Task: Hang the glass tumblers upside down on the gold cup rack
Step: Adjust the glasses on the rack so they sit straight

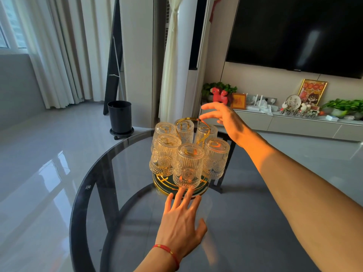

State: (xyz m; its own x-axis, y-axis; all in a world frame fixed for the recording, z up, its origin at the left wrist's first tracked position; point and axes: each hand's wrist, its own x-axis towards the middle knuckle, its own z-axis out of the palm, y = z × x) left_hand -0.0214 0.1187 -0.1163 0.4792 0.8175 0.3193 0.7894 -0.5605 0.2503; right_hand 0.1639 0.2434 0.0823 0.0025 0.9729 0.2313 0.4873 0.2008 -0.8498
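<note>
The gold cup rack [205, 128] stands on a round dark glass table [245, 213], its round base [198, 191] near the table's middle. Several ribbed glass tumblers [189, 165] hang upside down on it in a ring. My left hand [181, 218] lies flat over the table just in front of the base, fingers spread, holding nothing. My right hand [224, 116] hovers at the rack's gold top loop, fingers apart, fingertips close to the loop; I cannot tell whether they touch it.
A black bin [119, 116] on a wheeled base stands on the floor beyond the table. A low white cabinet [294, 124] with plants, frames and ornaments runs along the right wall under a large dark screen [294, 32]. Curtains hang at the left.
</note>
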